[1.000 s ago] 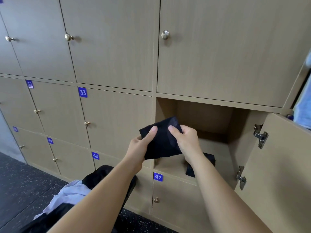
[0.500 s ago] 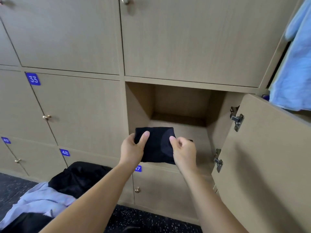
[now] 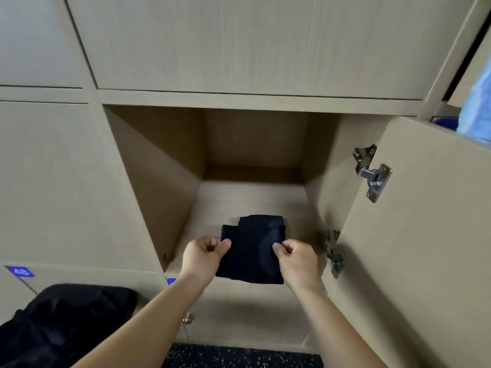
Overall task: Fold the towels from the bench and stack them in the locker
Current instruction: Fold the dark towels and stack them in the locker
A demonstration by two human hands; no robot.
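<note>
Nearest, at 6 o'clock, is speckled dark flooring, and at 8 o'clock a heap of black fabric under label 48. Both forearms reach up from the bottom edge. The left hand pinches the left edge of the folded black towel between thumb and curled fingers, and the right hand pinches the right edge likewise. The towel sits at the front of the open locker, its near edge overhanging the lip. The locker door stands open at 3 o'clock. Pale blue cloth hangs at 2 o'clock.
</note>
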